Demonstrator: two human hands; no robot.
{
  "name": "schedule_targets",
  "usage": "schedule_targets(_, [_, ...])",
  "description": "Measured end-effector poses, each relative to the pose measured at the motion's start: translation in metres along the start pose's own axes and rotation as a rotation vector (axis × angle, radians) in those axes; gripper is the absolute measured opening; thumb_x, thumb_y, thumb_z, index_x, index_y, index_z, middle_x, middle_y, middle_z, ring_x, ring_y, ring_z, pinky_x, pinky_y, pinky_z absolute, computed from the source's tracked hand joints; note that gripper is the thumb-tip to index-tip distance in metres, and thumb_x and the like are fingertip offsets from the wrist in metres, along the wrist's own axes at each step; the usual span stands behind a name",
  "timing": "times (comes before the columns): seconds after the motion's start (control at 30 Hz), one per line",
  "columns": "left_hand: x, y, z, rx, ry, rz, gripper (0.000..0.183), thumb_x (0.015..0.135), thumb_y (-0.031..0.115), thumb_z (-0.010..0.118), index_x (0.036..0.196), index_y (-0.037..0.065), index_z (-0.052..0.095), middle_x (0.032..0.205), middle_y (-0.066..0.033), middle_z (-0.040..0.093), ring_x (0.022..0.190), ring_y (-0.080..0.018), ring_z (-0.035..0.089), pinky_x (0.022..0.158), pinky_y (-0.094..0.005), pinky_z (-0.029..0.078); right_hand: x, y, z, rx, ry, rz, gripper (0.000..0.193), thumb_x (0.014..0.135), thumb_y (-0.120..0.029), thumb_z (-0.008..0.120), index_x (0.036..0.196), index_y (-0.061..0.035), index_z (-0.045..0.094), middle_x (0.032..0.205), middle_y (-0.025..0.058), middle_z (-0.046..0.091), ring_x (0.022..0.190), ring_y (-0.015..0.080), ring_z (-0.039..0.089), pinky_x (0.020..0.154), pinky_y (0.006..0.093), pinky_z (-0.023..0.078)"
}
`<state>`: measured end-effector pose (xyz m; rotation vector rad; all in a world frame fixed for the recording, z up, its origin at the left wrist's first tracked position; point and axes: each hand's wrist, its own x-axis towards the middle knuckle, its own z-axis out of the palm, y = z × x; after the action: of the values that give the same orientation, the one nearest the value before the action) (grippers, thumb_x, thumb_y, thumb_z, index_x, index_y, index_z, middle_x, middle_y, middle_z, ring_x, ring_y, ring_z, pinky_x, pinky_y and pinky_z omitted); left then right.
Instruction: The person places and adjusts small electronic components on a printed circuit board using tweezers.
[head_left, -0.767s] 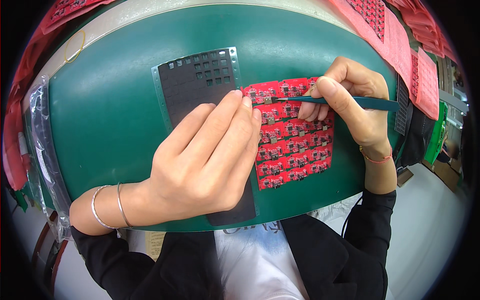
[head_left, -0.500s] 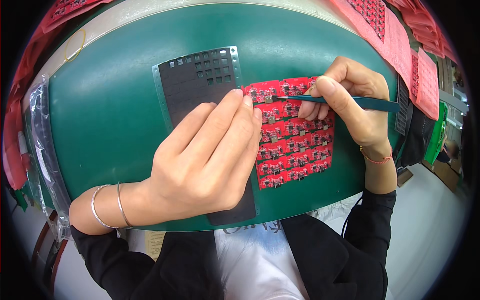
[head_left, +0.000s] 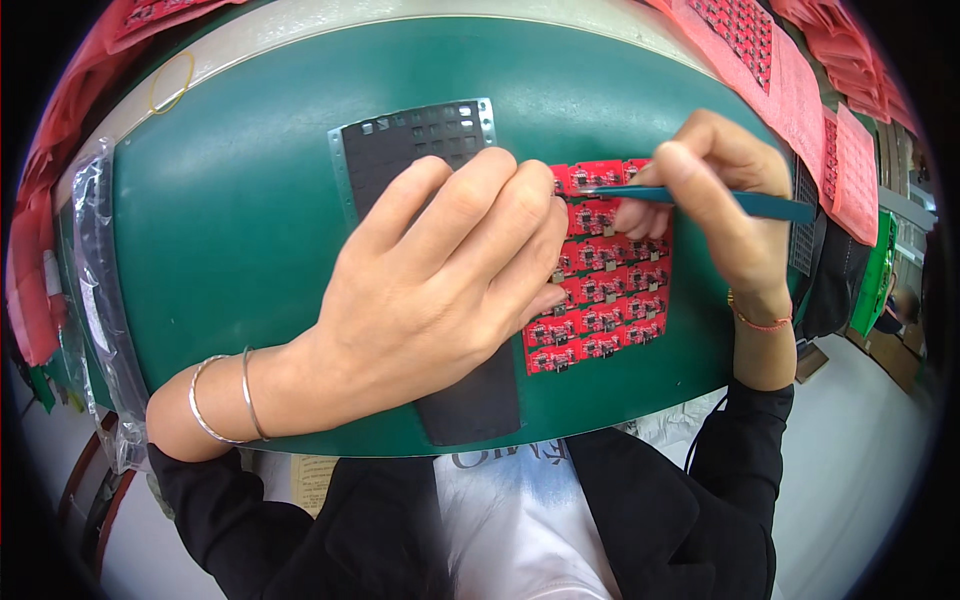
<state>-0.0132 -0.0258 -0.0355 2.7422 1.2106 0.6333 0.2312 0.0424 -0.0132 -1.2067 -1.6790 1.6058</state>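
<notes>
Our left hand (head_left: pixel 450 255) arches over the left edge of the red circuit-board panel (head_left: pixel 602 290), its fingers bent and close together. Their tips are hidden, so we cannot tell whether they pinch anything; we judge that the hand lies there to steady the panel. The panel rests just right of those fingers and partly beneath our right hand (head_left: pixel 725 190), within easy reach of both. Our right hand grips blue-green tweezers (head_left: pixel 765 205) between thumb and fingers, probably held low and slanting for fine control. They point left over the panel's far row; whether their tips touch it or hold anything, we cannot tell. The black sheet (head_left: pixel 470 400) runs beneath our left hand, its cut-outs showing beyond the knuckles, presumably placed there to stay close to the fingers.
</notes>
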Motion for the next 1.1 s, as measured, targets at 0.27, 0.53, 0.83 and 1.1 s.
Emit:
schedule_targets(0.27, [-0.032, -0.004, -0.015, 0.117, 0.037, -0.161, 0.043, 0.079, 0.02, 0.081, 0.109, -0.009, 0.072, 0.118, -0.0237, 0.068, 0.109, -0.0379, 0.069, 0.09, -0.0416, 0.06, 0.056, -0.031, 0.053, -0.159, -0.034, -0.244, 0.035, 0.108, -0.026, 0.056, 0.089, 0.0012, 0.066, 0.081, 0.0144, 0.075, 0.069, 0.0164, 0.072, 0.064, 0.0256, 0.055])
schedule_targets(0.53, [-0.034, -0.005, -0.008, 0.174, 0.057, -0.132, 0.041, 0.076, 0.015, 0.08, 0.106, -0.011, 0.073, 0.116, -0.0248, 0.069, 0.113, -0.0379, 0.068, 0.095, -0.0441, 0.059, 0.082, -0.007, 0.08, 0.097, -0.096, -0.16, 0.033, 0.106, -0.027, 0.062, 0.089, 0.0001, 0.065, 0.081, 0.0126, 0.075, 0.073, 0.0117, 0.073, 0.066, 0.0214, 0.057])
schedule_targets(0.83, [-0.037, -0.008, -0.006, 0.135, 0.048, -0.1, 0.041, 0.077, 0.013, 0.078, 0.107, -0.015, 0.072, 0.119, -0.0279, 0.067, 0.116, -0.0389, 0.068, 0.097, -0.0414, 0.059, 0.085, -0.003, 0.083, 0.05, -0.094, -0.193, 0.03, 0.107, -0.025, 0.061, 0.09, -0.0008, 0.066, 0.083, 0.012, 0.075, 0.075, 0.0124, 0.074, 0.067, 0.0215, 0.057])
schedule_targets(1.1, [-0.035, -0.008, -0.007, 0.154, 0.037, -0.088, 0.04, 0.077, 0.012, 0.077, 0.107, -0.015, 0.072, 0.119, -0.0273, 0.067, 0.116, -0.0384, 0.068, 0.096, -0.0401, 0.059, 0.087, -0.001, 0.082, 0.048, -0.092, -0.22, 0.029, 0.107, -0.024, 0.06, 0.09, -0.0008, 0.065, 0.083, 0.012, 0.076, 0.075, 0.0125, 0.074, 0.067, 0.0215, 0.058])
